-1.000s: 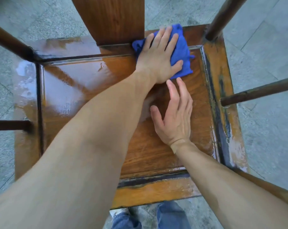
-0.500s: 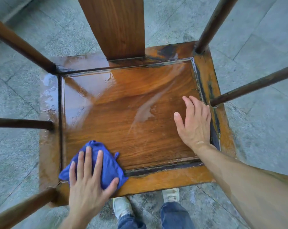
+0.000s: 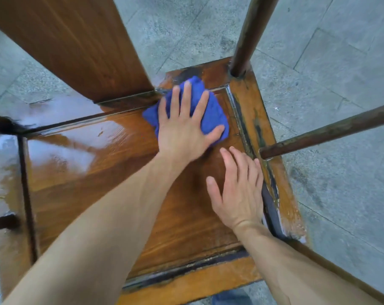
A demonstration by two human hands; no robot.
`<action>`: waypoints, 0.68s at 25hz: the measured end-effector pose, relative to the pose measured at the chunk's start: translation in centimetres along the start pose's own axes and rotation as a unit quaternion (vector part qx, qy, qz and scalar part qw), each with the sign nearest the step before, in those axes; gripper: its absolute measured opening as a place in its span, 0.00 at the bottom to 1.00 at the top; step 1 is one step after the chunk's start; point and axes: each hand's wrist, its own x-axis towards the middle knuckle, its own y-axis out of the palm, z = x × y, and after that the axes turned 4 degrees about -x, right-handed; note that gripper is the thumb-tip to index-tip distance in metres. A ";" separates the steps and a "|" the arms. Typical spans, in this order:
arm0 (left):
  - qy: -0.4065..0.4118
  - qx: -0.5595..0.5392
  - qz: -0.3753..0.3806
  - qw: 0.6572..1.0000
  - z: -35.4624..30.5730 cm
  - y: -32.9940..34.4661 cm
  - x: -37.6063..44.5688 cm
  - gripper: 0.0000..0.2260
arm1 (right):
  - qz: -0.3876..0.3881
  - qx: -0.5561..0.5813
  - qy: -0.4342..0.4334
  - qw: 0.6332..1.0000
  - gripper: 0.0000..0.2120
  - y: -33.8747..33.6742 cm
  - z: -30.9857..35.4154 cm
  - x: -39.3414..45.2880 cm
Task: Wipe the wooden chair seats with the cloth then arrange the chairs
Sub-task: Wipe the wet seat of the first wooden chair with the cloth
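One wooden chair in view, seen from above, standing on a grey paved floor. One seat, a recessed panel inside a raised frame; the left half of the panel and the rear frame show a wet sheen. One broad back splat rises from the rear edge. On the right side, two dark round rails are visible: one upright post set in the rear right corner and one slanted rail meeting the right frame.

One blue cloth, bunched, lies at the rear right corner of the seat panel, just beside the foot of the splat and overlapping the rear frame.

Two bare hands. Left hand: palm down on the cloth, fingers spread, pressing it flat against the seat; nothing pinched. Right hand: palm flat on bare wood near the right frame, fingers held close together, thumb apart, holding nothing. The two hands are near each other, not touching. Blue trouser fabric shows below the front frame.
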 end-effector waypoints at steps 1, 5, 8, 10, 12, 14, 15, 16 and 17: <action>-0.004 -0.002 -0.010 1.000 -0.8 0.1 3.6 0.37 | 0.009 -0.012 0.004 1.000 0.29 0.0 0.0 0.1; -0.058 0.008 0.006 0.998 -2.1 0.0 11.4 0.37 | 0.026 -0.033 0.002 0.999 0.29 0.3 0.0 0.6; 0.035 -0.003 0.013 0.999 -1.0 -0.7 12.0 0.34 | 0.028 -0.034 0.006 0.999 0.29 0.3 -0.4 0.4; 0.097 -0.012 0.040 0.994 1.5 -1.2 12.4 0.30 | 0.023 -0.031 0.000 0.999 0.29 0.3 -0.1 0.3; 0.120 -0.010 0.052 0.991 4.3 -1.6 11.8 0.28 | 0.020 -0.028 -0.003 0.999 0.29 0.4 -0.1 0.5; 0.147 0.003 0.036 0.988 5.8 -1.6 9.1 0.28 | 0.018 -0.026 0.000 1.000 0.28 0.5 -0.3 0.4; 0.158 0.005 0.037 0.987 6.1 -1.6 7.1 0.29 | 0.015 -0.025 -0.002 1.000 0.28 0.4 -0.2 0.3; 0.163 0.000 0.039 0.986 6.5 -1.6 5.0 0.28 | 0.014 -0.025 -0.003 1.000 0.28 0.3 -0.2 0.2; 0.164 -0.010 0.037 0.986 7.2 -1.5 3.0 0.27 | 0.015 -0.023 -0.002 1.000 0.28 0.3 -0.2 0.2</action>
